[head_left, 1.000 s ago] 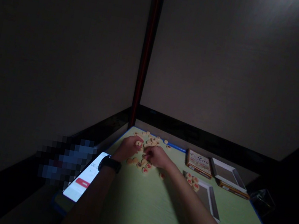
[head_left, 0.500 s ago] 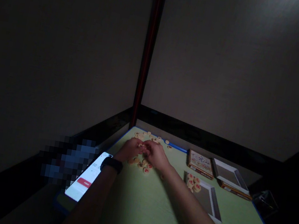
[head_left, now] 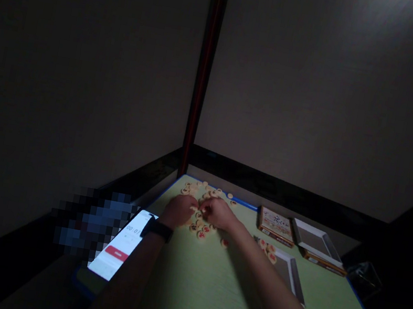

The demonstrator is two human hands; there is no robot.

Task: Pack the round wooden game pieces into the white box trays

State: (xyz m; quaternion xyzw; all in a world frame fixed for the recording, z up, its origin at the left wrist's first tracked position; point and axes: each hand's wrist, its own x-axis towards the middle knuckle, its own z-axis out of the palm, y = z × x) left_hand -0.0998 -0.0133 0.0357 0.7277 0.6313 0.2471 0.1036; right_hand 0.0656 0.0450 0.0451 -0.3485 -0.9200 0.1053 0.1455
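Observation:
Several small round pale game pieces [head_left: 207, 193] with red or black marks lie scattered at the far left corner of a green table [head_left: 206, 293]. My left hand [head_left: 180, 209], a black band on its wrist, rests curled on the pile. My right hand [head_left: 216, 211] is curled right beside it, fingertips meeting the left hand's over a piece. What each hand holds is hidden in the dim light. More pieces [head_left: 201, 231] lie just in front of both hands.
A lit phone [head_left: 119, 243] showing a timer lies at the table's left edge. A shallow tray [head_left: 289, 275] holding a few pieces sits to the right, with a printed box [head_left: 276, 224] and an open box lid [head_left: 314, 242] behind it. Walls close in behind.
Both hands came together over the pile, fingertips meeting, then settled slightly nearer me. The timer on the phone has advanced.

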